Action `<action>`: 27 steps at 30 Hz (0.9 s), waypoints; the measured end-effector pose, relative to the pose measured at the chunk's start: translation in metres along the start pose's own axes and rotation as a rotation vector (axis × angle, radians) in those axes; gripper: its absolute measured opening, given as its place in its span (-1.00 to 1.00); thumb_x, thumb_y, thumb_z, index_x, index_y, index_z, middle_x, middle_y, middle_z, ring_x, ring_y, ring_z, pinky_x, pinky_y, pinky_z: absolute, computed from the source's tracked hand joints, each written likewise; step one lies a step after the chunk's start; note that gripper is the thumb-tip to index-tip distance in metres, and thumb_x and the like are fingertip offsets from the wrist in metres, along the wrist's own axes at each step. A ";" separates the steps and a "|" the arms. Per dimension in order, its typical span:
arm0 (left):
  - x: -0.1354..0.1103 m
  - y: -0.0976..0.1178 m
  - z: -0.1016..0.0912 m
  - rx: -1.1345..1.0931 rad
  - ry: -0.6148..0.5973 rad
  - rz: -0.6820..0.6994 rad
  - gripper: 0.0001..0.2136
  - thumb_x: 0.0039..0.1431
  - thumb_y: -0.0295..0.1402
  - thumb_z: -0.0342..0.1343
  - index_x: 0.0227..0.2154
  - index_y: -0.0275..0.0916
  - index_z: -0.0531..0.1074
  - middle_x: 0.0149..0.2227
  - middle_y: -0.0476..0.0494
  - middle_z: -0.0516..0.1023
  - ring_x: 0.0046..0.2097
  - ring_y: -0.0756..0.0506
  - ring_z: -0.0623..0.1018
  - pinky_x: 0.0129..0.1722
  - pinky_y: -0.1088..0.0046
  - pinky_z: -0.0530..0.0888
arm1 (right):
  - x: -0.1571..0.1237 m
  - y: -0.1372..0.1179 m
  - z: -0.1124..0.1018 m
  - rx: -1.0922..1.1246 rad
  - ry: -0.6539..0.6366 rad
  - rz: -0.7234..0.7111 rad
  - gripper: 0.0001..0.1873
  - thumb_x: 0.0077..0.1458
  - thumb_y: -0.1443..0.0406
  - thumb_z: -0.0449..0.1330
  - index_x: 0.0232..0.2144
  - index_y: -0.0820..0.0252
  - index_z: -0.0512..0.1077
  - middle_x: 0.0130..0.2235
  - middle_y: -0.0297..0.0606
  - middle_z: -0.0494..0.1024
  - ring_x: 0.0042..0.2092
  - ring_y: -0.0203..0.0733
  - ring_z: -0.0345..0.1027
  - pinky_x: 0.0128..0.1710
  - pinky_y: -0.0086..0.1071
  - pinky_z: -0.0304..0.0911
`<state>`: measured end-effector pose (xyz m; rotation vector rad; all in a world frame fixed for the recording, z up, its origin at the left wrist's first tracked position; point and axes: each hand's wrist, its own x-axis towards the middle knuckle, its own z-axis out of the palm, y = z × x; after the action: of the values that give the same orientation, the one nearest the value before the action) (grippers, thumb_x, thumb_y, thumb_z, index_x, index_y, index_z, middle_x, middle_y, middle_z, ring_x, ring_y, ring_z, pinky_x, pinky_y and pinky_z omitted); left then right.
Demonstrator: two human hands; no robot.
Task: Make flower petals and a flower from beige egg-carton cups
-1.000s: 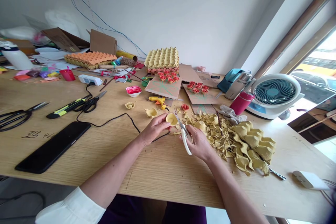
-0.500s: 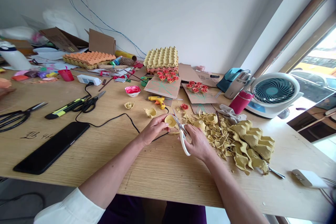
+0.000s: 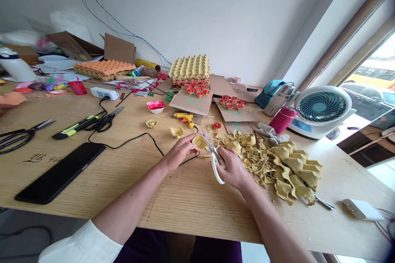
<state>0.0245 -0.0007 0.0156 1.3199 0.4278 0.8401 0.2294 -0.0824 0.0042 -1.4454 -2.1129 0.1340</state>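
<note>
My left hand (image 3: 179,152) is closed on a small yellow egg-carton cup (image 3: 199,142), held just above the wooden table (image 3: 123,172). My right hand (image 3: 232,168) grips white-handled scissors (image 3: 212,160), whose blades reach up to the cup's right edge. A heap of yellow carton scraps (image 3: 256,156) and a torn egg-carton piece (image 3: 298,172) lie just right of my right hand. A cut yellow piece (image 3: 177,132) and a small rolled yellow flower (image 3: 152,123) lie beyond my left hand.
A yellow glue gun (image 3: 185,118) with a black cord, a red-filled bowl (image 3: 156,106), cardboard sheets with red flowers (image 3: 197,90), stacked egg trays (image 3: 190,69), a fan (image 3: 322,110), a red bottle (image 3: 283,119), a phone (image 3: 60,172), black scissors (image 3: 105,121). Another person's hand (image 3: 10,100) at the left edge.
The cup and scissors have shifted slightly left and up. Another person's hand holding something orange has come in at the left edge.
</note>
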 end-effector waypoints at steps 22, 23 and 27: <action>0.001 -0.005 0.000 0.351 0.089 0.109 -0.54 0.06 -0.42 0.20 0.05 -0.19 0.30 -0.20 -0.04 0.40 -0.18 -0.04 0.43 -0.16 0.46 0.39 | 0.001 0.015 0.014 0.188 0.049 0.218 -0.64 0.27 0.07 0.05 -0.50 0.10 0.16 -0.53 -0.40 0.24 -0.46 -0.28 0.07 -0.42 -0.36 -0.07; 0.002 -0.005 -0.001 0.383 0.102 0.124 -0.56 0.05 -0.41 0.21 0.03 -0.20 0.30 -0.18 -0.06 0.41 -0.15 -0.06 0.44 -0.13 0.44 0.41 | 0.001 0.014 0.013 0.191 0.042 0.208 -0.65 0.28 0.08 0.04 -0.50 0.10 0.16 -0.52 -0.39 0.25 -0.45 -0.27 0.08 -0.41 -0.36 -0.06; 0.005 -0.007 -0.001 0.430 0.129 0.173 -0.63 0.06 -0.37 0.22 -0.06 -0.24 0.31 -0.14 -0.12 0.44 -0.11 -0.10 0.48 -0.07 0.38 0.45 | 0.001 0.008 0.010 0.168 0.018 0.182 -0.71 0.28 0.13 0.01 -0.46 0.11 0.19 -0.49 -0.37 0.28 -0.42 -0.25 0.13 -0.37 -0.35 -0.01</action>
<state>0.0294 0.0039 0.0093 1.7230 0.6274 1.0176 0.2307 -0.0760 -0.0064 -1.5287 -1.9032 0.3579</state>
